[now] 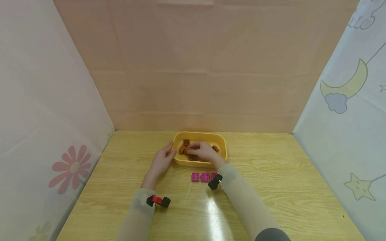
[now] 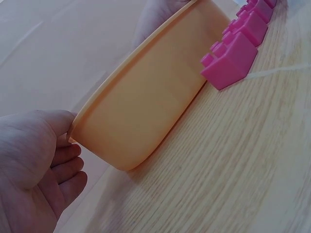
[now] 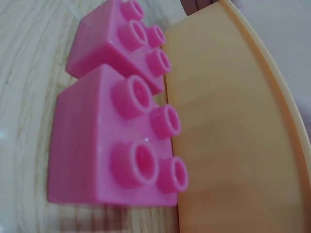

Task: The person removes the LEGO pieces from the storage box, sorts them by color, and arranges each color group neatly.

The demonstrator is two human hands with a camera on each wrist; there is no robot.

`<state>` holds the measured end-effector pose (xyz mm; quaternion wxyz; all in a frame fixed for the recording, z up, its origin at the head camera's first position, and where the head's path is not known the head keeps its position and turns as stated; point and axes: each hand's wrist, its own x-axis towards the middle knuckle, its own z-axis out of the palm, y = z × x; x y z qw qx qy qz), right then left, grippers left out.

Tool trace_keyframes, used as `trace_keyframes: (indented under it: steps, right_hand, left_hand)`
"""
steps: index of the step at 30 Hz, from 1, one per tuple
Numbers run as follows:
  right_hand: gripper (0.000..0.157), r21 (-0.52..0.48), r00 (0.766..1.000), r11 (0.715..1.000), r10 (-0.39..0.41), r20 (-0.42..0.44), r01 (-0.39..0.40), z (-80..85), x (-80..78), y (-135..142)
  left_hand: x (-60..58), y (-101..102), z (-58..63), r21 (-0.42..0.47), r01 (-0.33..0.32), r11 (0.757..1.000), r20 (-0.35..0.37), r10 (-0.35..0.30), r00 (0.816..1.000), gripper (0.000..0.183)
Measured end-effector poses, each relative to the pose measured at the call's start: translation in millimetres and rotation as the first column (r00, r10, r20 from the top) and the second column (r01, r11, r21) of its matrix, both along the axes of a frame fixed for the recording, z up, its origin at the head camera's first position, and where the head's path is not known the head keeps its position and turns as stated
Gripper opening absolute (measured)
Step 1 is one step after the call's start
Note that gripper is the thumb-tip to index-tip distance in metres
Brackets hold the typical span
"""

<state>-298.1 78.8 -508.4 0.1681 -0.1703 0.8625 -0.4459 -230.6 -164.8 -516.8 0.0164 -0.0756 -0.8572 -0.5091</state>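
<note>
A yellow plastic tray (image 1: 200, 164) stands on the table with several brown toy bricks (image 1: 186, 142) inside. At its left end my left hand (image 1: 161, 160) grips the rim; in the left wrist view the thumb lies at the rim (image 2: 73, 133) and the fingers curl just below. Reaching in over the front wall, my right hand (image 1: 205, 151) pinches a brown brick (image 1: 187, 150) between thumb and fingers, among the others at the left part of the tray. The right wrist view leaves that hand out and shows pink bricks beside the tray wall (image 3: 233, 131).
Three pink bricks (image 1: 195, 177) stand in a row in front of the tray, the rightmost partly covered by the right wrist's camera (image 1: 214, 182). A wood-grain table (image 1: 135, 187) lies beneath, with a cloth backdrop (image 1: 193, 83) behind and printed cloth sides.
</note>
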Motion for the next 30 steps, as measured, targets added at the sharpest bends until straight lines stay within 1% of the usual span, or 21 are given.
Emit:
trace_keyframes:
  steps: [6, 11, 19, 25, 30]
  right_hand:
    - [0.04, -0.008, 1.0, 1.0, -0.016, -0.02, 0.016, 1.1, 0.5, 0.2]
    - [0.042, -0.006, 0.999, 1.0, -0.031, -0.037, 0.03, 2.7, 1.7, 0.4]
    - [0.039, -0.019, 0.993, 0.993, -0.115, -0.039, 0.114, 0.9, 1.5, -0.5]
    - [0.041, -0.02, 0.993, 0.994, -0.111, -0.043, 0.11, -1.3, 0.0, -0.6]
    - [0.041, -0.036, 0.993, 0.993, -0.112, -0.026, 0.111, -1.7, 0.0, 0.0]
  left_hand:
    - [0.1, -0.7, -0.1, 0.011, 0.011, 1.0, -0.005, -0.01, 1.0, 0.06]
    - [0.0, -0.5, -0.6, 0.024, 0.009, 1.0, -0.007, -0.008, 1.0, 0.059]
    - [0.9, 0.5, 0.6, 0.012, 0.008, 1.0, -0.011, -0.008, 1.0, 0.059]
    - [2.3, 1.3, 1.8, 0.002, 0.011, 1.0, -0.016, -0.011, 1.0, 0.059]
    - [2.3, 1.8, 1.7, -0.004, 0.003, 1.0, -0.015, -0.004, 1.0, 0.058]
